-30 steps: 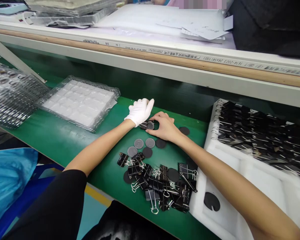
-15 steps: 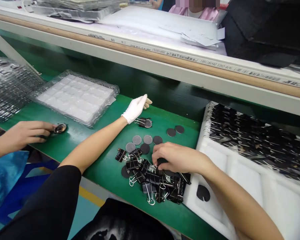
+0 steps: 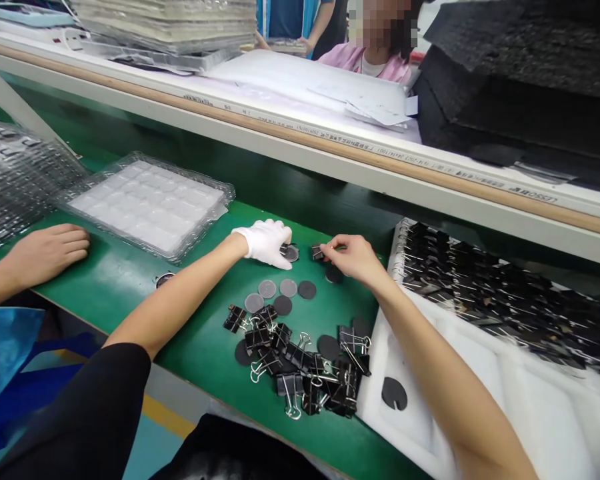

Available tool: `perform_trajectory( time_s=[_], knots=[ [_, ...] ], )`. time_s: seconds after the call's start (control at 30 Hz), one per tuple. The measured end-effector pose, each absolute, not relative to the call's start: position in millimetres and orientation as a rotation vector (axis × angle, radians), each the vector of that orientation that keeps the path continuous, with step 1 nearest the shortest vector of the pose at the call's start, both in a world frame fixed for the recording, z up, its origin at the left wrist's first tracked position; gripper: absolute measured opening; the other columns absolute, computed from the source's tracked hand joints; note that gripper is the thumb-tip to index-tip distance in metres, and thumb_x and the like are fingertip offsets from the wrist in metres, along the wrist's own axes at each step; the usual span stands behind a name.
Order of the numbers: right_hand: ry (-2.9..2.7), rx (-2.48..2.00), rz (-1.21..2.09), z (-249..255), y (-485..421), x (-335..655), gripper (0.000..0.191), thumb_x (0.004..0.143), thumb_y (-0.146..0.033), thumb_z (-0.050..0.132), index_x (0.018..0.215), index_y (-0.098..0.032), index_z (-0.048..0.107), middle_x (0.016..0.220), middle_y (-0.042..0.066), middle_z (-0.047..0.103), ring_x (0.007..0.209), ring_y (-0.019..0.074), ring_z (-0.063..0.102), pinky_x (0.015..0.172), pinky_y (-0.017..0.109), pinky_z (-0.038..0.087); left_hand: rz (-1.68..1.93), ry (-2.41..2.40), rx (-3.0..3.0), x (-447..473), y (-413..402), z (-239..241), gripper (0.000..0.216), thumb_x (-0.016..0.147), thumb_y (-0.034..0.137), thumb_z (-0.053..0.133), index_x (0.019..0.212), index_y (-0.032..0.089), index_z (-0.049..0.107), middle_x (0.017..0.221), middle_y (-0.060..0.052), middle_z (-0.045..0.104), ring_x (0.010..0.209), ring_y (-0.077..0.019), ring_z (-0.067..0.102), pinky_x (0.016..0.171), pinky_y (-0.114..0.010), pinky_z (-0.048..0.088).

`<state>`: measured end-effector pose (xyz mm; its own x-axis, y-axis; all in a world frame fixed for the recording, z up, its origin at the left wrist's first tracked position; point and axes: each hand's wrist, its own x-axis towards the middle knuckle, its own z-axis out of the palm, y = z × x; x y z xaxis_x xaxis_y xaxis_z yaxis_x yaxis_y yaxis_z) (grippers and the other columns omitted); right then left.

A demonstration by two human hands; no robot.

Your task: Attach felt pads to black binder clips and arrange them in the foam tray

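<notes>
My left hand [image 3: 264, 241], in a white glove, rests curled on the green bench beside a clipped disc [image 3: 291, 253]; its fingers touch that disc. To its right my bare right hand [image 3: 353, 257] pinches a black binder clip [image 3: 319, 252] just above a dark disc [image 3: 334, 274]. Several grey and black discs [image 3: 280, 294] lie in a row nearer to me. A heap of black binder clips [image 3: 300, 363] sits at the bench's front edge.
A white foam tray [image 3: 480, 373] at right holds many clipped pieces [image 3: 485, 287] and one black disc [image 3: 393, 393]. Clear blister trays [image 3: 147, 203] lie at left. Another person's hand [image 3: 45, 252] rests on the bench at far left. A shelf rail [image 3: 330, 157] runs above.
My right hand left the clip heap and moved up and back with a binder clip. My left hand curled down onto the clipped disc. The other person's hand drew back left.
</notes>
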<state>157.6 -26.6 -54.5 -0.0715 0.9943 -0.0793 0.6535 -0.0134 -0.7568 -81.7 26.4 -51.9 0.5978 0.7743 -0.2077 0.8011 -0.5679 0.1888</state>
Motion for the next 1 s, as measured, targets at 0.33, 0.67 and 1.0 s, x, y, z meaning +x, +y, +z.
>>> perform_trajectory(
  time_s=[0.33, 0.67, 1.0],
  knots=[
    [-2.143, -1.900, 0.769, -62, -21, 150, 0.041, 0.081, -0.058, 0.055, 0.057, -0.025, 0.062, 0.055, 0.005, 0.065, 0.058, 0.0227, 0.062, 0.056, 0.033, 0.040, 0.236, 1.167, 2.728, -73, 16, -73, 0.049, 0.077, 0.065, 0.066, 0.101, 0.022, 0.068, 0.105, -0.009, 0.070, 0.098, -0.0306, 0.067, 0.075, -0.040, 0.048],
    [-1.976, -1.927, 0.509, -38, 12, 151, 0.056, 0.093, -0.068, 0.037, 0.094, -0.022, 0.069, 0.097, 0.018, 0.074, 0.094, 0.0355, 0.069, 0.079, 0.045, 0.050, 0.297, 1.078, 2.710, -75, 19, -76, 0.045, 0.077, 0.064, 0.066, 0.093, 0.021, 0.070, 0.096, -0.008, 0.071, 0.086, -0.0268, 0.069, 0.066, -0.037, 0.045],
    [-1.812, -2.205, 0.450, -74, 33, 102, 0.059, 0.101, -0.058, 0.019, 0.132, -0.028, 0.060, 0.137, 0.020, 0.053, 0.133, 0.0410, 0.045, 0.105, 0.069, 0.034, 0.359, 1.132, 2.731, -73, 25, -79, 0.043, 0.076, 0.059, 0.067, 0.094, 0.021, 0.072, 0.095, -0.008, 0.071, 0.087, -0.0277, 0.068, 0.072, -0.036, 0.045]
  ],
)
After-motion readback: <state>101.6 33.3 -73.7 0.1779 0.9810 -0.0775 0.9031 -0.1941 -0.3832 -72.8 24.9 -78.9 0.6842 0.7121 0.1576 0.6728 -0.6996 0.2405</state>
